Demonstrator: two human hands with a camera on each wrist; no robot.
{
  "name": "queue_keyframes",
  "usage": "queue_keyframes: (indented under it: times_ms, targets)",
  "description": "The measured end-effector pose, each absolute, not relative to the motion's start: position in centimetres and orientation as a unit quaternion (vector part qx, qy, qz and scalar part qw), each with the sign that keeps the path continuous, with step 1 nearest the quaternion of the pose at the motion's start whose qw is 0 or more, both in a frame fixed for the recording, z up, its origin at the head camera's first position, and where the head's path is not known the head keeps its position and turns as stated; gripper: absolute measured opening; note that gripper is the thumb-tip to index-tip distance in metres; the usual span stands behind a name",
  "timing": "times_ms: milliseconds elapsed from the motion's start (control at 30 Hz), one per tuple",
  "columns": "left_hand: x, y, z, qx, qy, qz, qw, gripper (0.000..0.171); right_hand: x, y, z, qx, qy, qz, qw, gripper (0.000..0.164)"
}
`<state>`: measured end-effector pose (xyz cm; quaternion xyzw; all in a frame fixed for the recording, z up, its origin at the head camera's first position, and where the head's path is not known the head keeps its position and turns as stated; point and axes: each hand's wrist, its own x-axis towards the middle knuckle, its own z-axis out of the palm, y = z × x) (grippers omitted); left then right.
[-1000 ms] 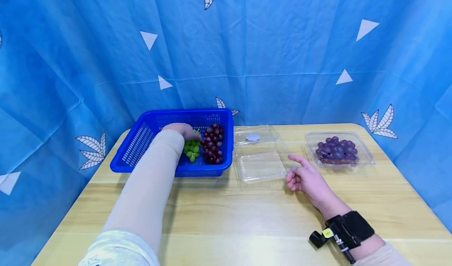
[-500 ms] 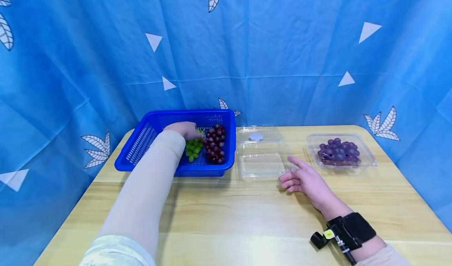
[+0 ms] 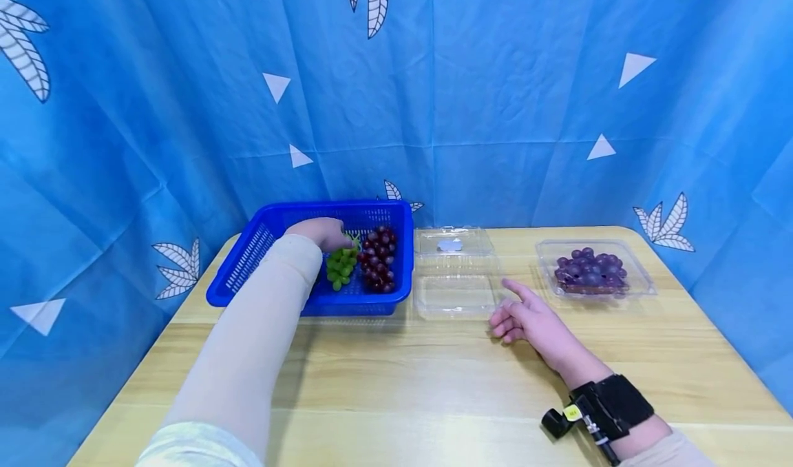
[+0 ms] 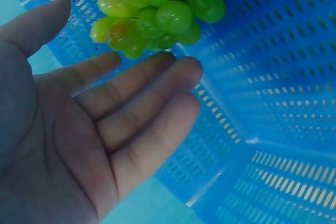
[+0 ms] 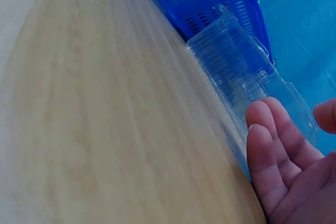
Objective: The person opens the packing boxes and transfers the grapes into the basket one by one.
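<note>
- Left hand (image 4: 79, 119): one, inside the basket, fingers extended, grasping nothing; beside the green grapes.
- Green grapes (image 3: 341, 268): one bunch, in blue basket (image 3: 356, 308), left of red grapes (image 3: 378, 264).
- Right hand (image 3: 534, 321): one, fingers loosely bent, grip released; just beside clear box (image 3: 457, 291), lid raised.
- Purple grapes (image 3: 591, 270): one bunch, in second box (image 3: 641, 289), at the table's (image 3: 396, 391) far right.

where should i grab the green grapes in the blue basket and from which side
Probably pinch the stem at the far end of the green grapes, coming from above: it sticks out beyond them, the blue basket is open on top, and red grapes crowd the right side.
</note>
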<state>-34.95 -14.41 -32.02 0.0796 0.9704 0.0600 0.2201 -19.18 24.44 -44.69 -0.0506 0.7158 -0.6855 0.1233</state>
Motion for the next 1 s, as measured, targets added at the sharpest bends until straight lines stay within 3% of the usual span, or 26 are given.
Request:
queue_keyframes:
  times_ms: [533, 700, 867, 1000]
  targets:
    - [-32.4, -11.2, -28.9, 0.135, 0.973, 0.056, 0.176, 0.063, -18.8, 24.4, -43.8, -0.057, 0.791, -0.607, 0.051, 0.061]
    - [-31.7, -10.3, -27.7, 0.156, 0.974, 0.038, 0.163, 0.061, -18.1, 24.7, -41.5, -0.069, 0.837, -0.543, 0.011, 0.058]
    - [-31.1, -9.5, -27.4, 0.177, 0.972, 0.024, 0.15, 0.06, -17.8, 27.1, -38.7, -0.05, 0.874, -0.478, -0.069, 0.047]
    - [-30.7, -8.6, -27.4, 0.193, 0.972, 0.011, 0.135, 0.06, -18.1, 30.7, -37.4, 0.019, 0.88, -0.436, -0.186, 0.038]
